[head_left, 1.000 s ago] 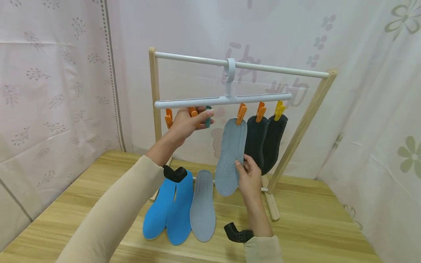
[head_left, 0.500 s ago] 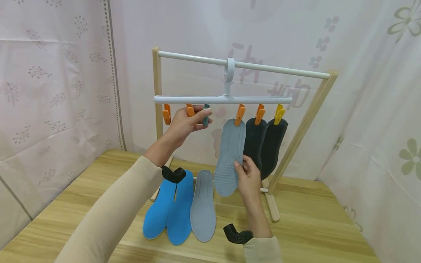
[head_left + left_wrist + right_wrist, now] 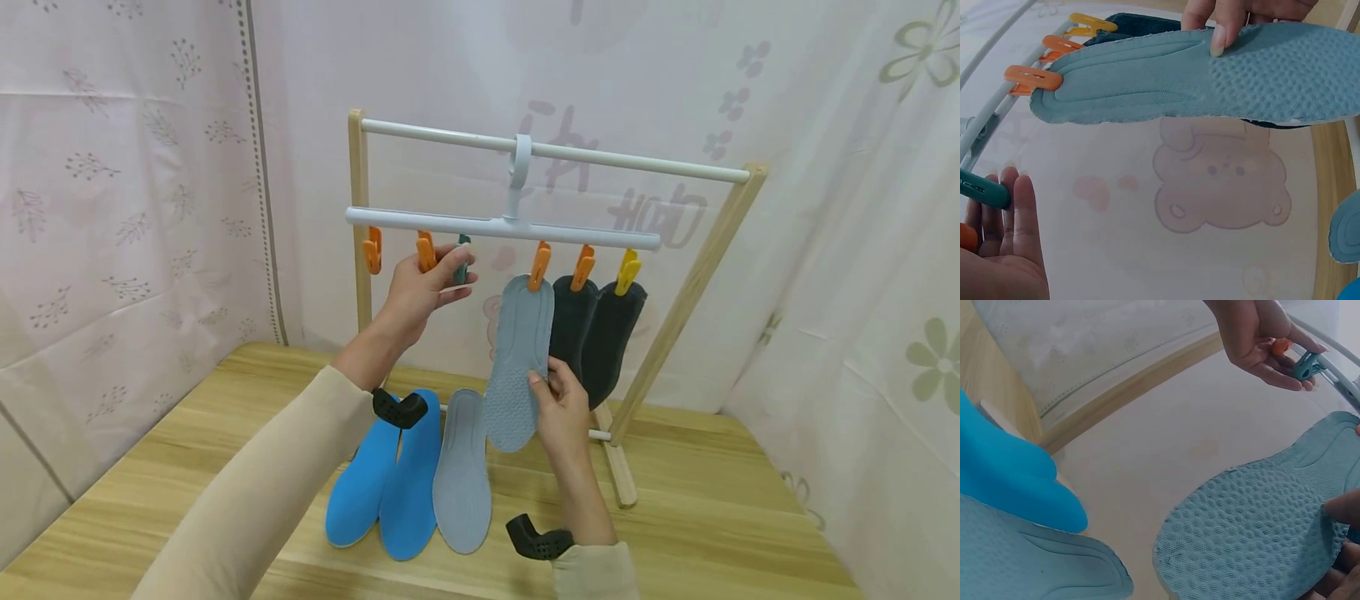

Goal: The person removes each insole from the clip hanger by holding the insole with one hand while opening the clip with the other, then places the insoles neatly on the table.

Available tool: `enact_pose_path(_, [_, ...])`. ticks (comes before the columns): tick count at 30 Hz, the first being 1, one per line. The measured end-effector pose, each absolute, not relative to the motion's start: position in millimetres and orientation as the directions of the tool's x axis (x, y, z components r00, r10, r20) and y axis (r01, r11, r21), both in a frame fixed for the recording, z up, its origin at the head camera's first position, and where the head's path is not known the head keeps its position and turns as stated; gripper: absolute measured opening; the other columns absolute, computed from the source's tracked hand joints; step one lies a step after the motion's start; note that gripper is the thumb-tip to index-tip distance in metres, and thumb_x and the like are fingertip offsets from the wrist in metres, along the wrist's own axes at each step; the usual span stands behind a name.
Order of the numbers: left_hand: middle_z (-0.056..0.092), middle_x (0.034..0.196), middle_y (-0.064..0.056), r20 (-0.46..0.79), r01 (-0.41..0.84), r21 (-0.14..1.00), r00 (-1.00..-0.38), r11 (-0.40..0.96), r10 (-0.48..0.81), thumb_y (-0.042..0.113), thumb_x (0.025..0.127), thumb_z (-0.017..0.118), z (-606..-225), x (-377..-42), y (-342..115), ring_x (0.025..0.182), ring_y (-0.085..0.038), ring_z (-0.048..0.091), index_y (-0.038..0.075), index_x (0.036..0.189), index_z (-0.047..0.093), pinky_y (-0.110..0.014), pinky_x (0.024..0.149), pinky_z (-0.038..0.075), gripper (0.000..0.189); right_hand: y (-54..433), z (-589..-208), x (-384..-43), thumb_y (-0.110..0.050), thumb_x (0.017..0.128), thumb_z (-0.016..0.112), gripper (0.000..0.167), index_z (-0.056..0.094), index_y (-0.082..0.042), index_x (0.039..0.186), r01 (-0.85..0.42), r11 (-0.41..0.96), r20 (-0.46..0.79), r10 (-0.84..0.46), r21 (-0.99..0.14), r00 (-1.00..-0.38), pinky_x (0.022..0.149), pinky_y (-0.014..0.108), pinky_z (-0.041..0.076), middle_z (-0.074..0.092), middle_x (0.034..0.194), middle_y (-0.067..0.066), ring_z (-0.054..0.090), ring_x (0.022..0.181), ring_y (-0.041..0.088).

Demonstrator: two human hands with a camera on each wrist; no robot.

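A grey insole (image 3: 517,367) hangs from an orange clip (image 3: 539,267) on the white hanger (image 3: 450,222). My right hand (image 3: 562,412) pinches its side edge between thumb and fingers, at the start of the bumpy lower half. At the hanger's left half, my left hand (image 3: 420,292) has its thumb and fingers around a teal clip (image 3: 1309,365); nothing hangs in this clip. The left wrist view shows straight fingers (image 3: 1022,212) behind the teal clip, with the thumb out of sight. Beside that hand hangs another orange clip (image 3: 426,251).
Two black insoles (image 3: 615,342) hang at the right, under orange and yellow clips (image 3: 627,272). On the wooden table (image 3: 712,517) lie two blue insoles (image 3: 408,500) and another grey insole (image 3: 462,492). A wood-framed rack (image 3: 675,317) carries the hanger on its white rod (image 3: 637,158).
The hanger has tilted, left end up and right end down, and shifted slightly left with its insoles. My left hand stays at the teal clip; my right keeps its hold on the grey insole.
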State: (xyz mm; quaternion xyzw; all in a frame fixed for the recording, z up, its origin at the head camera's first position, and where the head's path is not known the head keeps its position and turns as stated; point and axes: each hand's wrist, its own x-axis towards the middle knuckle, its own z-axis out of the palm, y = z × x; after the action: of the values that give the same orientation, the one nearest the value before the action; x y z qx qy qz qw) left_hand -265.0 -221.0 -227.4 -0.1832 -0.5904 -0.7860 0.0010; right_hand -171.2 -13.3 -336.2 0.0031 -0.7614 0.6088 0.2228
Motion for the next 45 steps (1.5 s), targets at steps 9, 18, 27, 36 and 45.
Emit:
enact_pose_path(9, [0.067,0.122,-0.013,0.291,0.221,0.931,-0.93,-0.289,0.225,0.033,0.1,0.065,-234,-264,-220,0.096,-0.016,0.072,0.007,0.124,0.06,-0.032,0.09,0.062,0.036,-15,-337,-171,-0.008,0.103,0.056,0.031,0.06,-0.001,0.133,-0.291,0.276,0.364,0.269,-0.916,-0.892,0.076,0.018,0.055,0.07,0.117,0.025,0.067,0.088,0.005])
enact_pose_path(18, [0.069,0.118,-0.01,0.301,0.239,0.937,-0.923,-0.254,0.24,0.032,0.101,0.063,-237,-261,-218,0.1,-0.019,0.072,0.005,0.125,0.06,-0.034,0.092,0.061,0.037,-17,-338,-171,-0.009,0.103,0.057,0.031,0.061,-0.003,0.132,-0.27,0.294,0.352,0.275,-0.917,-0.895,0.076,0.019,0.052,0.071,0.115,0.023,0.065,0.088,0.007])
enact_pose_path(27, [0.067,0.126,-0.017,0.276,0.225,0.954,-0.919,-0.199,0.283,0.036,0.103,0.059,-242,-255,-209,0.121,-0.035,0.066,0.001,0.122,0.062,-0.035,0.098,0.059,0.04,-19,-338,-167,-0.011,0.103,0.057,0.03,0.061,-0.001,0.132,-0.282,0.313,0.366,0.257,-0.907,-0.894,0.076,0.021,0.05,0.07,0.113,0.024,0.062,0.088,0.009])
enact_pose_path(36, [0.064,0.136,-0.017,0.284,0.244,0.955,-0.915,-0.167,0.288,0.031,0.103,0.06,-246,-251,-202,0.124,-0.031,0.064,0.005,0.137,0.058,-0.041,0.109,0.053,0.043,-18,-340,-168,-0.01,0.103,0.058,0.029,0.063,-0.004,0.13,-0.291,0.303,0.37,0.248,-0.907,-0.895,0.08,0.02,0.052,0.072,0.115,0.021,0.065,0.092,0.011])
enact_pose_path(45, [0.06,0.144,-0.009,0.267,0.237,0.963,-0.903,-0.13,0.335,0.036,0.103,0.059,-246,-249,-197,0.131,-0.027,0.06,0.01,0.145,0.054,-0.04,0.113,0.05,0.05,-18,-339,-169,-0.01,0.103,0.057,0.029,0.063,-0.004,0.13,-0.306,0.298,0.381,0.242,-0.904,-0.892,0.082,0.02,0.052,0.072,0.116,0.021,0.066,0.095,0.013])
